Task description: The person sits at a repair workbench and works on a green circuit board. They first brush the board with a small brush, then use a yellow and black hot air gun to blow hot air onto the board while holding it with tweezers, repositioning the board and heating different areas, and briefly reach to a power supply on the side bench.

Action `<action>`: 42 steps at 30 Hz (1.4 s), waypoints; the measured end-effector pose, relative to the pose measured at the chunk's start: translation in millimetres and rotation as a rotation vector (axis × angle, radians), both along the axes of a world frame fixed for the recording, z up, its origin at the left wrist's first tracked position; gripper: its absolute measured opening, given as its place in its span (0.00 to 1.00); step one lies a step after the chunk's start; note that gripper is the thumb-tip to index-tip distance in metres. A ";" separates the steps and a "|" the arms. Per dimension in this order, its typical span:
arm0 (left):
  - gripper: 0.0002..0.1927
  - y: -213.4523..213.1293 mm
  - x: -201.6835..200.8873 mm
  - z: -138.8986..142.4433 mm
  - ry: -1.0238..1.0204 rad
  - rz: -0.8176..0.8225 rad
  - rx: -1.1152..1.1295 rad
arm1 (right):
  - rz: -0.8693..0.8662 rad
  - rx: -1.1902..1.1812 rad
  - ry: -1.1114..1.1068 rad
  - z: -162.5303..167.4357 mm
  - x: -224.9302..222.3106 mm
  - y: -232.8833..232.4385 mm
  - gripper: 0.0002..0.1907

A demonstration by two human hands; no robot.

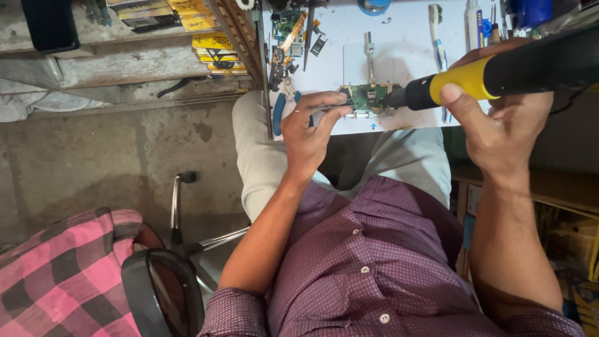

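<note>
Left hand (306, 128) pinched shut on thin tweezers (331, 107), tips laid against a green circuit board (369, 98). Right hand (499, 118) wrapped tight round a hot-air tool (499, 75) — yellow collar, black grip — with its dark nozzle aimed sideways at the board's right edge, almost touching.

Board clamped in a small metal holder (369, 59) near the front edge of a white bench (405, 37), just above the knees. Blue-handled pliers (279, 112) beside the left hand, half off the bench edge. Farther back: loose phone parts (288, 28), a toothbrush (437, 31), a roll of tape (374, 6). Left of the bench, rough shelves with yellow packets (212, 43).

Nearer the body: purple dotted shirt (362, 262), pale trousers, a black chair arm (162, 293). Pink checked cloth (62, 274) at the lower left, apparently on another person.

Judged from this pose, good practice for the step: keep the nozzle just off the board, not resting on it; hold the tweezers light and level, ready to lift straight up; brace both wrists — a slip could nudge neighbouring parts. Exact part under the tips too small to make out.
</note>
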State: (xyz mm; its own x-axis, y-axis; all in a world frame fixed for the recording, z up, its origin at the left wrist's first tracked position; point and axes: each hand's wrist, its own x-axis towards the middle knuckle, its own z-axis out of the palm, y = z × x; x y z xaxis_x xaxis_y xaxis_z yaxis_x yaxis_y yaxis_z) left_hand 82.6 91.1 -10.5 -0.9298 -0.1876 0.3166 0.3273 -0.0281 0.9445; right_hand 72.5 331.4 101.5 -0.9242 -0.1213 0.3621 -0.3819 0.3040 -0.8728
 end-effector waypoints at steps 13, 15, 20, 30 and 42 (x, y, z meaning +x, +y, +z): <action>0.09 1.5 -3.3 -10.0 0.052 0.033 0.024 | -0.002 0.040 0.040 4.1 1.5 -5.0 0.18; 0.09 0.9 -3.3 -9.3 0.042 0.022 0.042 | -0.005 0.065 0.047 3.9 1.3 -3.8 0.17; 0.09 -0.1 -3.7 -7.6 0.037 0.026 0.030 | -0.009 0.060 0.041 2.9 1.2 -2.2 0.17; 0.09 -0.3 -3.0 -12.4 0.041 0.034 0.068 | -0.011 -0.022 0.005 -3.6 3.9 -0.8 0.17; 0.09 1.0 -3.0 -14.1 0.047 0.013 0.110 | -0.036 0.006 0.006 -5.4 4.6 6.4 0.17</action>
State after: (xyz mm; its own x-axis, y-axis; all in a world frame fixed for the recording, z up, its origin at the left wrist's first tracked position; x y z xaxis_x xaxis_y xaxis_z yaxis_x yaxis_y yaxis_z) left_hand 79.5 92.1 -24.6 -0.9119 -0.2352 0.3364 0.3717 -0.1260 0.9197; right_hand 77.1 337.7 96.1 -0.9257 -0.0901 0.3675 -0.3762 0.3225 -0.8686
